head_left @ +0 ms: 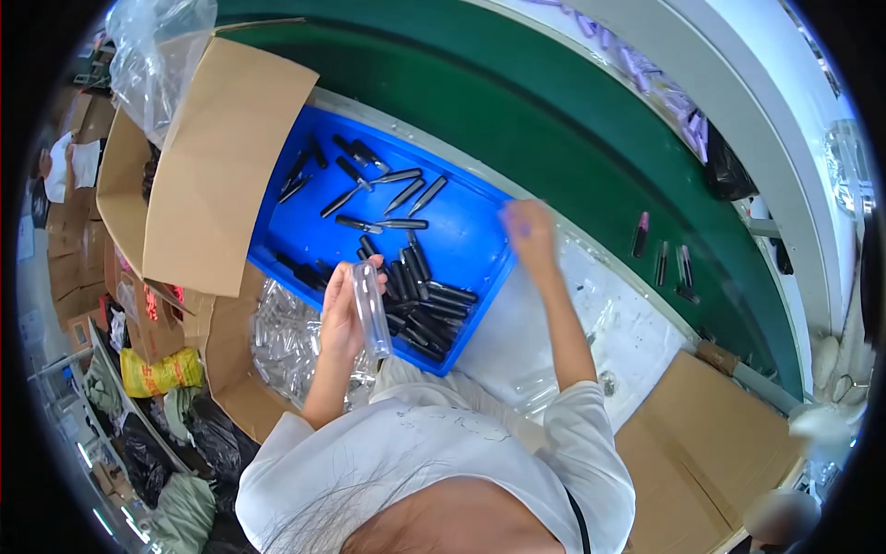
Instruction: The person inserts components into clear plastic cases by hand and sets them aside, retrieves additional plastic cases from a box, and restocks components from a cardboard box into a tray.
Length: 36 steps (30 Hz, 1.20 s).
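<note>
My left hand is closed around clear plastic tubes, held over the near edge of a blue bin. How many tubes it holds I cannot tell. Inside the bin lie several slim dark tubes, scattered at the far side and piled thickly at the near side. My right hand is beside the bin's right rim, near the green conveyor belt. Motion smears its fingers, so what they hold, if anything, does not show.
On the green belt stand several small tubes, one pink-topped. An open carton of clear tubes sits at my left, below a larger cardboard box. A flattened carton lies right. Another person's hand shows far left.
</note>
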{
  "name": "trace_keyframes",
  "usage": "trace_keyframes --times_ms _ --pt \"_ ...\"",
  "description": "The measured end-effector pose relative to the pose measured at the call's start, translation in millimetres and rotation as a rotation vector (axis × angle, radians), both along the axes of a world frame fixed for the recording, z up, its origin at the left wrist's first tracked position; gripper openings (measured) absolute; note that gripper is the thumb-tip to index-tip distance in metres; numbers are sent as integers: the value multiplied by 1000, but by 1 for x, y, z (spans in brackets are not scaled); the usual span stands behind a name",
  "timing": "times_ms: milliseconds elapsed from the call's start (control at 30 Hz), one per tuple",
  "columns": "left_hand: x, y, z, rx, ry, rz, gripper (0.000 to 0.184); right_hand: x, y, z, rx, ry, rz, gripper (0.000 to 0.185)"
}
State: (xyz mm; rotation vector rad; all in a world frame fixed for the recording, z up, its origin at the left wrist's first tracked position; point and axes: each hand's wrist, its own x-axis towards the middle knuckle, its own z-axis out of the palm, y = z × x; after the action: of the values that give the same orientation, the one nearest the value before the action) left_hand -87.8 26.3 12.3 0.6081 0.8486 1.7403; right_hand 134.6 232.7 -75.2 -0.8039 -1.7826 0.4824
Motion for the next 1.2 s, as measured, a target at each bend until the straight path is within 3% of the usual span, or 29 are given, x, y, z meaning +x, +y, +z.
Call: trace_keyframes --times_ms 33,67,133,200,267,400,533,600,733,867,1000,1067,1200 --pt "-2 -2 1 4 2 1 11 -26 -19 -2 -18 -278 186 26" --pt "-4 -5 1 1 4 8 11 -47 -46 9 -177 -589 261 51" --pt "-11 -13 0 25 -1 37 11 -78 -89 -11 -206 -846 215 81" --pt "-21 -22 -1 33 2 64 11 -91 -115 -23 -327 -1123 360 98" --pt "-33 -30 -7 91 -11 114 13 -95 -130 -29 -303 -1187 371 89" --pt "-46 -30 -12 84 31 52 14 -84 -142 -48 -460 -1112 398 72" --pt "-37 -22 -9 128 29 -66 14 -75 -150 -49 -509 -839 443 61" --pt "-29 -19 -8 144 74 -91 13 -80 -155 -44 -543 -535 211 62" --pt "-9 -19 -2 214 230 -107 15 -69 -168 16 -353 -245 61 59" --pt "-5 -23 -2 252 256 -85 16 -71 -166 19 -366 -282 -65 46" --pt "-9 -24 -6 334 387 13 17 -71 -216 91 -459 8 167 34" --pt "-8 -24 -3 389 415 41 17 -74 -243 122 -340 183 87 29" --pt "10 -35 14 535 420 136 19 -81 -269 126 -118 158 -40 32"
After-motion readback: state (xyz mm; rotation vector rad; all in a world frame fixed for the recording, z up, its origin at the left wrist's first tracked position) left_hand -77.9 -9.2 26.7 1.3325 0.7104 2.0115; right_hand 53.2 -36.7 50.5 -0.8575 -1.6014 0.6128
